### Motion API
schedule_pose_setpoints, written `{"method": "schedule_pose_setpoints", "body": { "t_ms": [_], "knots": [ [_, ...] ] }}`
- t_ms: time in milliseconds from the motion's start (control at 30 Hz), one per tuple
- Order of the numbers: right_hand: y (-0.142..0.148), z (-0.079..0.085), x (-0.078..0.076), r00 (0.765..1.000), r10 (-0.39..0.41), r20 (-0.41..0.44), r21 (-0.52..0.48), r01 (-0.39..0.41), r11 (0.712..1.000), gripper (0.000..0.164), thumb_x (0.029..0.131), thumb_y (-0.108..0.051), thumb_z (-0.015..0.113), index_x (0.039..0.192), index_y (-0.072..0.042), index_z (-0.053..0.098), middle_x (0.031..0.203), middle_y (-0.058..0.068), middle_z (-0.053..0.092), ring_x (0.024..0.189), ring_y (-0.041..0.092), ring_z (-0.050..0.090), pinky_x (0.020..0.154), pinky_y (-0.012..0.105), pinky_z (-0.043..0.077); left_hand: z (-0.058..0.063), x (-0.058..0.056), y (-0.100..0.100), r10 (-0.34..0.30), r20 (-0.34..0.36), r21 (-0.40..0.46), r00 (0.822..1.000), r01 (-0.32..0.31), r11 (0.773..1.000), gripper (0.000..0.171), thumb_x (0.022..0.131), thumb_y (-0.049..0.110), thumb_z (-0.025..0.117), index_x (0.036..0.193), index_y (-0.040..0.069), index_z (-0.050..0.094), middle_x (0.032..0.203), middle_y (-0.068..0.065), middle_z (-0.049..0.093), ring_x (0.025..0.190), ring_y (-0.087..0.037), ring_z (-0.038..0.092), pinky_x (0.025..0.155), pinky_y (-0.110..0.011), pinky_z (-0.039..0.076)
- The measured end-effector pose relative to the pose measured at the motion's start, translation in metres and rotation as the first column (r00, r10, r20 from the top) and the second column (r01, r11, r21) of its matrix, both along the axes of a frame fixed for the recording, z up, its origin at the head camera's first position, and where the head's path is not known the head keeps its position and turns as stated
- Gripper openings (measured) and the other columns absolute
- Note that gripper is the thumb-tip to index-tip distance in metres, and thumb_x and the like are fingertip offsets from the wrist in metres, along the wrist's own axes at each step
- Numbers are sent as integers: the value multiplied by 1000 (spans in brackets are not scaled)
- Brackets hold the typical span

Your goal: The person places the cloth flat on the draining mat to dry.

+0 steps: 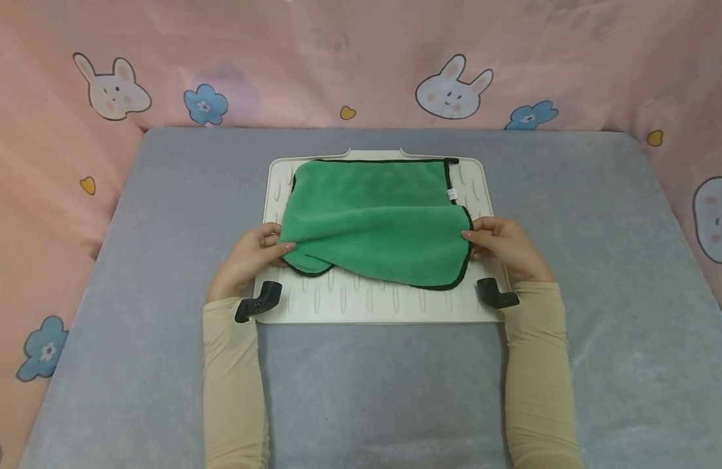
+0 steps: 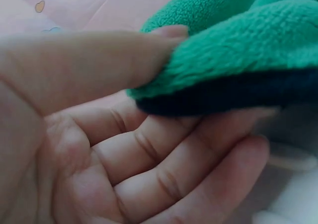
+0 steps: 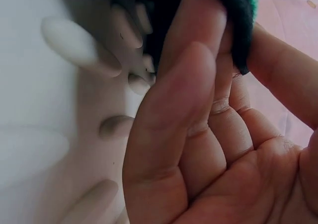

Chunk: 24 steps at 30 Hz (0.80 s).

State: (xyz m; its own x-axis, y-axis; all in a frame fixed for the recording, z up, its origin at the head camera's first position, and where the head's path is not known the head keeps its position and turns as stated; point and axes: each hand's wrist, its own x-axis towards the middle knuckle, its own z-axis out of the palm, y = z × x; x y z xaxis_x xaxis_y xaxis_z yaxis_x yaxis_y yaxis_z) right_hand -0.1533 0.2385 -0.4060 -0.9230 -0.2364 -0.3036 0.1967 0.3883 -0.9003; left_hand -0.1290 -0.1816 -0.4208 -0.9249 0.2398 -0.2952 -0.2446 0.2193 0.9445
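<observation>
A green plush cloth (image 1: pixel 373 189) with black edging lies over a white ribbed tray (image 1: pixel 343 306), its near part lifted and folded in a soft crease. At its left edge my left hand (image 1: pixel 252 254) pinches the cloth, thumb on top and fingers beneath. In the left wrist view the green pile and dark border (image 2: pixel 223 92) pass between thumb and fingers. My right hand (image 1: pixel 504 244) pinches the right edge the same way. The right wrist view shows the black border (image 3: pixel 238 35) between thumb and fingers, above the tray's raised ribs (image 3: pixel 74 42).
The tray rests on a grey cloth-covered table (image 1: pixel 384 391). Behind and at both sides hangs a pink curtain (image 1: pixel 279 65) printed with rabbits and flowers. Black wrist mounts (image 1: pixel 258 301) on both sleeves overlap the tray's near corners.
</observation>
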Motion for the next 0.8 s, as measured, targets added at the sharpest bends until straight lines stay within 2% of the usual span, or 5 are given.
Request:
{"method": "schedule_pose_setpoints", "body": {
  "t_ms": [200,333,533,633,800],
  "knots": [
    [0,2,0,1000,-6,6,7,6,1000,19,96,-13,57,100,6,56,74,-6,60,65,9,59,63,24,52,4,1,-1,6,-18,-9,1000,-6,1000,25,95,5,57,115,-8,49,81,4,65,71,-8,61,67,-24,52],
    [-1,3,0,999,34,11,57,-35,998,25,97,-14,57,104,10,56,75,-4,61,67,9,60,66,25,52,5,2,-1,-10,0,-29,1000,10,1000,28,94,8,59,116,-8,50,89,-3,68,74,-10,64,72,-26,53],
    [-1,3,4,993,101,57,125,-107,986,30,95,-19,61,105,9,57,74,-2,61,71,13,61,70,27,51,4,11,5,-44,81,-156,996,56,986,38,93,15,64,121,-6,50,100,-14,69,78,-15,68,81,-30,51],
    [0,2,8,988,133,73,125,-142,982,26,94,-19,63,95,6,57,69,-2,59,70,14,60,68,27,49,4,15,7,-51,79,-199,996,66,978,41,91,16,67,122,-5,49,89,-10,70,79,-17,68,82,-33,51],
    [-6,1,18,972,223,78,137,-232,963,33,91,-22,66,74,-3,46,56,-5,40,66,17,57,64,27,48,3,21,6,-43,31,-207,999,48,977,40,87,12,70,118,-5,51,72,-3,65,71,-15,63,74,-30,51]
  ]
}}
